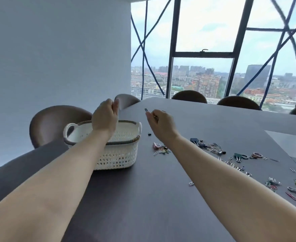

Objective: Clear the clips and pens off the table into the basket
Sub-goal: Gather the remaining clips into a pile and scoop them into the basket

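Note:
A white perforated basket (119, 154) with a grey rim stands on the dark table (143, 198) at the left. My left hand (105, 117) hovers above the basket's far side, fingers pinched together; whether it holds anything cannot be seen. To the right of the basket my right hand (161, 123) is raised, pinching a small clip (146, 110) that sticks out from its fingertips. A lone black binder clip (149, 134) lies beside the basket. Several coloured paper clips and binder clips (212, 147) are scattered across the table's right side, with a small pile (161, 148) under my right forearm.
Brown chairs (56, 123) stand around the table, one directly behind the basket, others (238, 102) along the far edge. A pale rectangular panel (290, 144) lies on the table's right. A large window is beyond, a white wall to the left.

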Demonstrator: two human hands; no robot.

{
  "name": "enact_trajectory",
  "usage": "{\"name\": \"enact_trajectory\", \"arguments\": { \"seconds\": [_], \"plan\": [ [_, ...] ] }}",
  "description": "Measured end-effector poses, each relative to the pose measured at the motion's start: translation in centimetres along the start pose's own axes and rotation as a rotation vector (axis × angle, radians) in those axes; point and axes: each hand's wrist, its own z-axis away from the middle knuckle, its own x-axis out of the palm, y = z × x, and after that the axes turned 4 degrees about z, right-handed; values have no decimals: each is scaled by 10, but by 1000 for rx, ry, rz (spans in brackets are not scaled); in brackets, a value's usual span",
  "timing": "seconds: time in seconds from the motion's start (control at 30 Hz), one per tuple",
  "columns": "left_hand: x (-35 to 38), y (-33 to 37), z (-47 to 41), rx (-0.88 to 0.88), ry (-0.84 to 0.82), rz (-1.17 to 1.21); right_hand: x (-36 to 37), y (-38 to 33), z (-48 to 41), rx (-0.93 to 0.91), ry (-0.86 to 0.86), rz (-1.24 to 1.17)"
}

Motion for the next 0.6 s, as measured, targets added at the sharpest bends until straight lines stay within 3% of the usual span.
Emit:
{"name": "enact_trajectory", "arguments": {
  "seconds": [0.13,0.3,0.6],
  "plan": [
    [3,-33,-19,-122,-262,-131,35,-15,-33,52,-86,-64],
    [0,-61,-20,-224,-526,21,68,-21,-49,64,-221,-44],
    [-30,-74,-7,17,-463,-221,82,-30,-43,75,-357,0]
  ]
}}
